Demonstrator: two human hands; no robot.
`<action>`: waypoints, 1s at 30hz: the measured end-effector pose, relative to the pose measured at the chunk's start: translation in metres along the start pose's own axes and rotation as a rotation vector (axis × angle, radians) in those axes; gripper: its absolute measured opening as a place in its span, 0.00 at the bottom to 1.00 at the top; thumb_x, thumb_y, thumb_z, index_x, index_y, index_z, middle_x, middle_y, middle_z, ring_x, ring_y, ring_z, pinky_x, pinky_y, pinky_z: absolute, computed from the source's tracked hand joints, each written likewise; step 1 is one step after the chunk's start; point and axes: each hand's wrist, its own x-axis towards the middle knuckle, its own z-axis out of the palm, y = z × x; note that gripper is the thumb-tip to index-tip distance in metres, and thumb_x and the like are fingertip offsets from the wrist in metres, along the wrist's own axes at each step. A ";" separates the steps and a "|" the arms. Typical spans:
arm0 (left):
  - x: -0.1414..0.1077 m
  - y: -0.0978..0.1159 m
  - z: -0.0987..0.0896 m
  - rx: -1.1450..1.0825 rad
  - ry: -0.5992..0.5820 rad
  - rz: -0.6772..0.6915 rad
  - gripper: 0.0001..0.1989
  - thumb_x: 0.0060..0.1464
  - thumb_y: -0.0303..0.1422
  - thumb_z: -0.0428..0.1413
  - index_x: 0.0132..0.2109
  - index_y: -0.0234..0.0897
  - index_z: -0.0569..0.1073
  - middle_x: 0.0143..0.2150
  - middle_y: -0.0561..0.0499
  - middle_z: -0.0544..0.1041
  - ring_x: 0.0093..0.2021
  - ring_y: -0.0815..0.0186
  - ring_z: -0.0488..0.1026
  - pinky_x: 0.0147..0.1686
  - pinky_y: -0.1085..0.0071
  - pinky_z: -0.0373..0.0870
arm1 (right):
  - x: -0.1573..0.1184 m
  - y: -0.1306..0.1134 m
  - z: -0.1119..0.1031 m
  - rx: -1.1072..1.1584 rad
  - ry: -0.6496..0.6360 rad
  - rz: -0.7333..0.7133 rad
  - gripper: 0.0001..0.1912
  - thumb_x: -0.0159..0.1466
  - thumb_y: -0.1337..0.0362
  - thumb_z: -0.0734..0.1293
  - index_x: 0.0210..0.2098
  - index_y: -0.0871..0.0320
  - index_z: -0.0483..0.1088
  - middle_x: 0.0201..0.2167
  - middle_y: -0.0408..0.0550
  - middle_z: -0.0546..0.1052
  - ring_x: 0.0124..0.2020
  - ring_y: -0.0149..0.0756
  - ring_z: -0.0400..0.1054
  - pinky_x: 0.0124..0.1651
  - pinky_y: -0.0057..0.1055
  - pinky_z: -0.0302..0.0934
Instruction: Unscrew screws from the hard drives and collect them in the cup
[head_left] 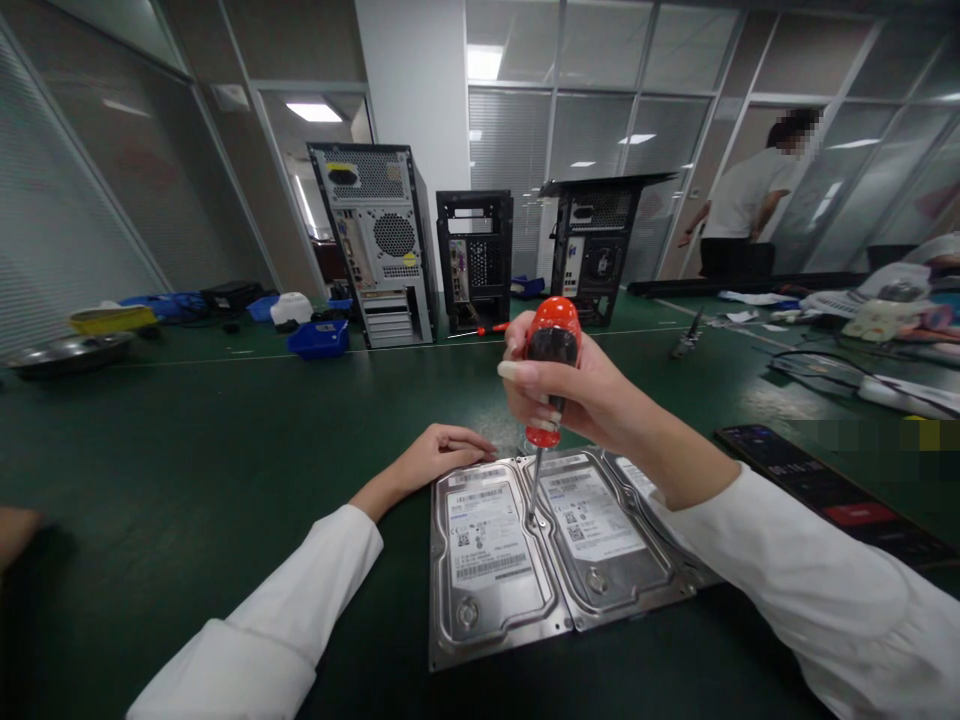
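My right hand (559,385) is wrapped round the handle of a red and black screwdriver (553,330). The metal shaft points down, and its tip meets a spot near the seam between two hard drives. The left hard drive (487,545) lies flat, label up, beside the middle hard drive (592,525). A third hard drive (637,480) is partly hidden by my right forearm. Resting at the top edge of the left drive is my left hand (442,455), fingers stretched out flat and holding nothing.
Three computer cases, a tall one (375,240), a small one (474,260) and a right one (600,245), stand at the back. A blue tray (319,338) sits left of them. A phone (817,480) lies at right, near cables (817,365). A person (750,195) is in the background.
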 end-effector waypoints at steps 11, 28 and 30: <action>0.000 -0.002 -0.002 0.018 -0.007 0.009 0.19 0.52 0.38 0.58 0.47 0.27 0.73 0.44 0.41 0.75 0.46 0.60 0.74 0.45 0.71 0.69 | -0.001 0.000 -0.001 0.013 -0.026 0.006 0.10 0.60 0.68 0.68 0.36 0.59 0.62 0.18 0.34 0.62 0.16 0.20 0.57 0.21 0.19 0.53; 0.001 -0.002 -0.001 0.012 -0.010 0.031 0.19 0.53 0.38 0.59 0.46 0.27 0.74 0.44 0.41 0.75 0.45 0.60 0.74 0.45 0.71 0.70 | -0.001 -0.001 -0.001 0.019 -0.051 0.019 0.09 0.61 0.69 0.68 0.36 0.59 0.62 0.17 0.33 0.62 0.17 0.20 0.57 0.21 0.20 0.54; 0.000 -0.002 -0.001 -0.001 -0.006 0.023 0.18 0.52 0.37 0.59 0.46 0.27 0.74 0.44 0.41 0.75 0.45 0.60 0.74 0.45 0.72 0.70 | -0.002 -0.001 -0.002 0.018 -0.053 0.021 0.09 0.61 0.69 0.69 0.36 0.59 0.62 0.17 0.34 0.62 0.17 0.20 0.58 0.21 0.20 0.54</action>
